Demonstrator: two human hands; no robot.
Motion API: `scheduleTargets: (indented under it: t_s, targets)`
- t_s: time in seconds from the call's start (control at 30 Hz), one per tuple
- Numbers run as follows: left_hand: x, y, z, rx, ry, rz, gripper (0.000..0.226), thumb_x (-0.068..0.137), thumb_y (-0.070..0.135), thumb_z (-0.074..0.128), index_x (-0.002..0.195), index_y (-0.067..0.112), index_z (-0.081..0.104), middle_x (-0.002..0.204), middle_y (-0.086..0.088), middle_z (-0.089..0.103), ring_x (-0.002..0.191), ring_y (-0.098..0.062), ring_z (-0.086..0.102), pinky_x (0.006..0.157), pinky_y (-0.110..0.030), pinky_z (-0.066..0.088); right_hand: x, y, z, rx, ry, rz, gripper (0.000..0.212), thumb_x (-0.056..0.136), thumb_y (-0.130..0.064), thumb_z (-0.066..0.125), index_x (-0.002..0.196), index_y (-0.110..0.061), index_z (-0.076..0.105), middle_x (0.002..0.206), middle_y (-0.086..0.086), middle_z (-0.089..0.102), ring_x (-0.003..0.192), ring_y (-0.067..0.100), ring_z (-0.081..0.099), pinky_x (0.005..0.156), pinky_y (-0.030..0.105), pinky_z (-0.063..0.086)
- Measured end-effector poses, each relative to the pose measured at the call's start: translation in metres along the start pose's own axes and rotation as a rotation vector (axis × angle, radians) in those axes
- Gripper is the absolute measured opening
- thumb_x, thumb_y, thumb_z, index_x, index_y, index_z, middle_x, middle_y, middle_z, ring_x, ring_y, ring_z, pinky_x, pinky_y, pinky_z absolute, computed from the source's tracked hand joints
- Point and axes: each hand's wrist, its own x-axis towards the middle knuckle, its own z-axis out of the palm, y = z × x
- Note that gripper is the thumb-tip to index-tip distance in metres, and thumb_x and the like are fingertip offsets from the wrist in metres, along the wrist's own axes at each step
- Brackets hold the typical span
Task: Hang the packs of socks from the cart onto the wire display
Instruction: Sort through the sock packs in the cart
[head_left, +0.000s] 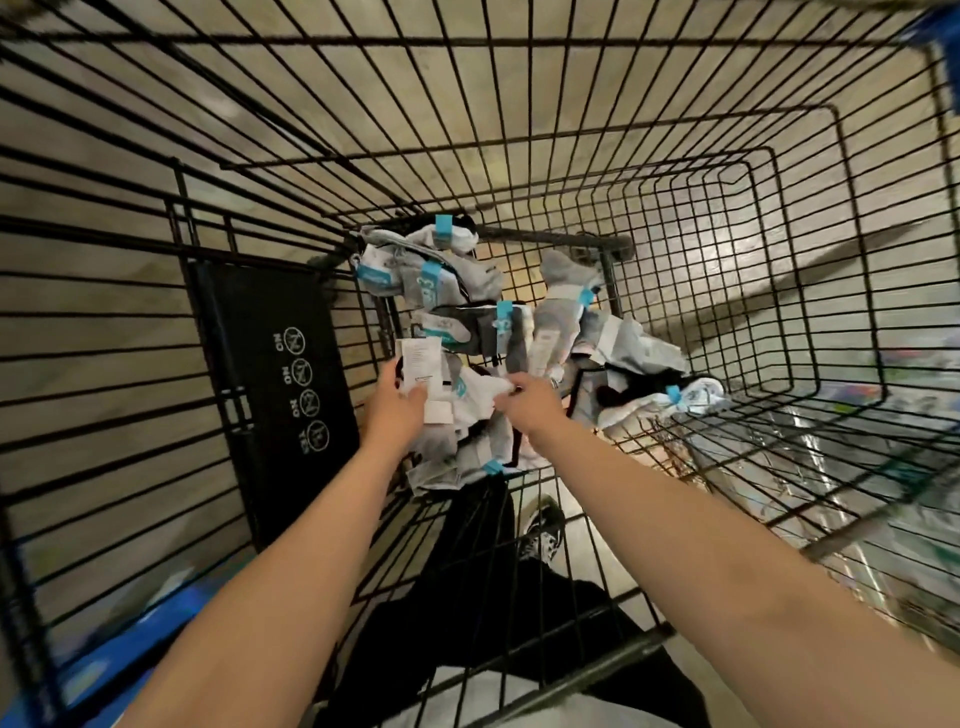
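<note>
I look straight down into a black wire cart (675, 218). Several packs of grey, white and black socks with blue bands (431, 280) lie piled on its bottom. My left hand (395, 402) holds a pack by its white printed card (422, 364). Right beside it, my right hand (530, 402) pinches a white sock pack (480, 395) at the middle of the pile. More packs lie to the right (691, 397) and toward me (467, 462). The wire display is out of view.
The cart's black child-seat flap (280, 353) with white warning icons stands at the left. Blue trim (130, 639) edges the cart at lower left. My dark trousers and a sneaker (543, 530) show through the wire. A pale floor lies below.
</note>
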Motion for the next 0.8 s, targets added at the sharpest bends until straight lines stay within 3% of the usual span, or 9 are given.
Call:
scheduleTargets:
  t_s: [0.07, 0.17, 0.3, 0.37, 0.43, 0.53, 0.67, 0.8]
  targets:
    - [-0.005, -0.002, 0.006, -0.085, -0.001, -0.006, 0.052, 0.101, 0.019, 0.055, 0.151, 0.022, 0.039, 0.14, 0.0, 0.058, 0.112, -0.017, 0.058, 0.088, -0.025, 0.043, 0.001, -0.003, -0.004, 0.059, 0.125, -0.047, 0.014, 0.093, -0.013, 0.063, 0.101, -0.008, 0.074, 0.102, 0.013, 0.073, 0.098, 0.031, 0.066, 0.078, 0.035, 0.052]
    - [-0.013, 0.001, 0.013, -0.147, 0.01, 0.004, 0.054, 0.102, 0.02, 0.054, 0.152, 0.022, 0.036, 0.138, 0.001, 0.056, 0.106, -0.012, 0.054, 0.085, -0.025, 0.042, -0.003, -0.015, -0.023, 0.188, 0.267, -0.095, 0.014, 0.097, -0.017, 0.058, 0.094, -0.013, 0.072, 0.082, 0.001, 0.067, 0.078, 0.019, 0.06, 0.065, 0.026, 0.044]
    - [-0.015, 0.011, 0.019, -0.166, 0.004, 0.045, 0.052, 0.102, 0.023, 0.053, 0.152, 0.027, 0.036, 0.137, 0.004, 0.057, 0.107, -0.014, 0.057, 0.084, -0.028, 0.045, -0.007, -0.027, -0.054, 0.415, 0.499, -0.15, 0.016, 0.103, -0.021, 0.054, 0.113, -0.017, 0.065, 0.101, -0.005, 0.066, 0.09, 0.01, 0.061, 0.08, 0.024, 0.05]
    - [-0.012, 0.017, 0.023, -0.202, -0.02, 0.057, 0.052, 0.103, 0.023, 0.052, 0.152, 0.028, 0.035, 0.136, 0.004, 0.058, 0.108, -0.014, 0.059, 0.083, -0.028, 0.048, -0.005, -0.029, -0.066, 0.44, 0.556, -0.186, 0.02, 0.105, -0.021, 0.051, 0.119, -0.014, 0.062, 0.099, -0.009, 0.062, 0.087, 0.006, 0.058, 0.078, 0.017, 0.046]
    - [-0.009, 0.023, 0.027, -0.227, -0.015, 0.053, 0.052, 0.103, 0.022, 0.052, 0.151, 0.029, 0.035, 0.138, 0.003, 0.059, 0.107, -0.016, 0.061, 0.079, -0.027, 0.052, -0.003, -0.027, -0.077, 0.467, 0.57, -0.185, 0.021, 0.105, -0.021, 0.05, 0.12, -0.016, 0.062, 0.103, -0.009, 0.061, 0.092, 0.008, 0.057, 0.083, 0.021, 0.045]
    - [-0.006, 0.027, 0.03, -0.226, 0.053, 0.018, 0.051, 0.103, 0.017, 0.05, 0.151, 0.027, 0.036, 0.133, 0.004, 0.06, 0.1, -0.013, 0.058, 0.065, -0.018, 0.045, 0.002, -0.018, -0.086, 0.529, 0.604, -0.125, 0.011, 0.102, -0.02, 0.054, 0.11, -0.026, 0.06, 0.111, -0.004, 0.063, 0.101, 0.015, 0.061, 0.087, 0.031, 0.051]
    - [-0.009, 0.022, 0.026, -0.165, 0.128, -0.06, 0.052, 0.102, 0.021, 0.051, 0.151, 0.027, 0.035, 0.135, -0.001, 0.061, 0.107, -0.022, 0.061, 0.083, -0.03, 0.045, 0.002, -0.008, -0.077, 0.423, 0.452, 0.017, 0.007, 0.097, -0.021, 0.061, 0.103, -0.025, 0.06, 0.106, 0.0, 0.066, 0.094, 0.019, 0.064, 0.071, 0.028, 0.051]
    - [-0.007, 0.013, 0.021, -0.252, 0.152, -0.105, 0.053, 0.101, 0.016, 0.053, 0.151, 0.024, 0.037, 0.137, -0.004, 0.061, 0.111, -0.023, 0.062, 0.086, -0.031, 0.047, -0.005, -0.01, -0.055, 0.24, 0.158, -0.002, 0.021, 0.093, -0.026, 0.065, 0.113, -0.02, 0.06, 0.109, 0.001, 0.066, 0.102, 0.021, 0.064, 0.086, 0.037, 0.054]
